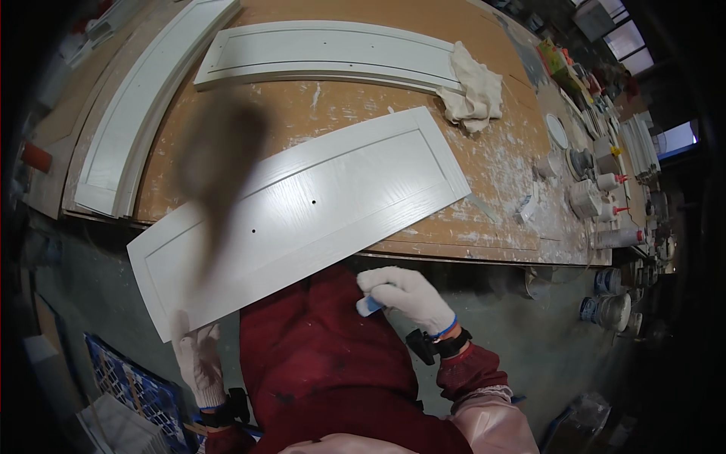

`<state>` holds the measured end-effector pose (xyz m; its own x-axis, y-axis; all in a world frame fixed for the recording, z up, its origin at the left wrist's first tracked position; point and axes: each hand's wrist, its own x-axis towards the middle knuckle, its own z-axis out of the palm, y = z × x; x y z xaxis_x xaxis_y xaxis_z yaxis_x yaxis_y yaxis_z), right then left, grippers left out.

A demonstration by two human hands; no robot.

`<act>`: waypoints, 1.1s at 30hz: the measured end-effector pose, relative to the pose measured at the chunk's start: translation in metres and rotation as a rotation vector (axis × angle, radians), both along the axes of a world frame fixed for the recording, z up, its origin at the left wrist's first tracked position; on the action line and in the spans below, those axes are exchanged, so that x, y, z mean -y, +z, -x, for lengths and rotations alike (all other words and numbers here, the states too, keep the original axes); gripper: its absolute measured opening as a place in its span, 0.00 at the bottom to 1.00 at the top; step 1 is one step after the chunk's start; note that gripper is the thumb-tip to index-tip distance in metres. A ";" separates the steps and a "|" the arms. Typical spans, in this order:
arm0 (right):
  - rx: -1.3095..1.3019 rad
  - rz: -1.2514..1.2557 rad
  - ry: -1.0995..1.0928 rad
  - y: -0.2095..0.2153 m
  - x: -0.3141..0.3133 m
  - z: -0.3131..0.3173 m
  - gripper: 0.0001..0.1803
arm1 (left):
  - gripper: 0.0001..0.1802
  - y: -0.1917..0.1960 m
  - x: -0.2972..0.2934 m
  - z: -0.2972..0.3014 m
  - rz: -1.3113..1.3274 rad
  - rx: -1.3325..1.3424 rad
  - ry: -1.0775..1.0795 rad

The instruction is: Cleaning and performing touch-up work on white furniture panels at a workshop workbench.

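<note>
Passable lane on table between near panel and back panel; cloth pinches right end. Tubs, bottles obstruct far right.

White panel — white gloves, blue block — dark red apron, tan tabletop with white smears

Panel: white, kinda shiny, grooved border round the face, two small dark holes near the middle
Panel pose: face toward me, slanted across the bench's near edge, left end poking out past it
Block: small, bluish, mostly hidden in the right hand, just off the bench's near edge
</note>
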<state>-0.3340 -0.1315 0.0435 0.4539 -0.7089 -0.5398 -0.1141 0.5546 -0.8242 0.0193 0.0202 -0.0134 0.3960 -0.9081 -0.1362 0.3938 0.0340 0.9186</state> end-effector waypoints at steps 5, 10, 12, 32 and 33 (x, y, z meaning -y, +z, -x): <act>0.100 -0.054 0.085 -0.015 0.010 -0.033 0.23 | 0.37 0.013 0.006 -0.005 0.050 0.008 0.348; 0.110 -0.078 0.214 -0.019 0.021 -0.071 0.19 | 0.32 0.005 -0.011 -0.075 -0.071 -0.095 0.271; 0.098 -0.103 0.146 -0.024 0.020 -0.075 0.19 | 0.28 -0.011 -0.004 -0.093 -0.216 -0.245 0.210; 0.197 0.002 -0.130 -0.003 0.009 -0.085 0.11 | 0.40 0.025 -0.018 -0.078 -0.059 -0.381 -0.086; 0.279 -0.006 -0.128 0.013 0.011 -0.100 0.12 | 0.37 0.023 -0.023 -0.073 -0.020 -0.338 0.051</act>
